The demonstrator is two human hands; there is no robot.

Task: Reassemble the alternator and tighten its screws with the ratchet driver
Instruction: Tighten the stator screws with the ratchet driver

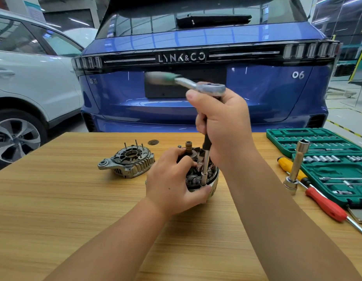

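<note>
Grey metal alternator body with exposed copper windings (204, 175) sits on the wooden counter (74, 199); looks heavy, rigid; hold by the housing, not the windings; left hand (172, 183) grips its rim; right hand (220, 126) is wrapped round the chrome ratchet driver's (206, 88) upright extension; handle blurred; screw hidden under the socket; separate grey finned end cover (129, 161) lies just beside.
</note>
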